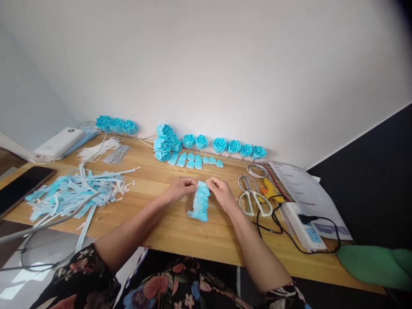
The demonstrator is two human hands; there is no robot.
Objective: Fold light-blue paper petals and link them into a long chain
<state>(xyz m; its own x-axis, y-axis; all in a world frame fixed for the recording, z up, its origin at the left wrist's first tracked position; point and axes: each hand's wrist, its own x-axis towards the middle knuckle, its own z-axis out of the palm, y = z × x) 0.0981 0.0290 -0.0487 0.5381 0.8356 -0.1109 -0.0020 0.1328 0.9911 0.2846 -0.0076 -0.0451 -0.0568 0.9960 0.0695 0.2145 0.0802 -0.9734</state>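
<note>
My left hand [180, 188] and my right hand [220, 191] meet at the middle of the wooden table [180, 231]. Both pinch the top edge of a light blue pleated strip [200, 202] that hangs down between them and touches the tabletop. Beyond the hands lie several small folded blue pieces [195, 159] in a row. Along the wall stand several finished blue fabric roses [225, 146] and a small heap of them [165, 142].
A pile of cut blue and white strips [74, 193] covers the left. White-handled scissors [252, 198], a yellow glue gun [270, 189], a power strip [304, 227] with black cable and papers [305, 189] sit right. A phone [19, 185] and white power bank [59, 142] lie far left.
</note>
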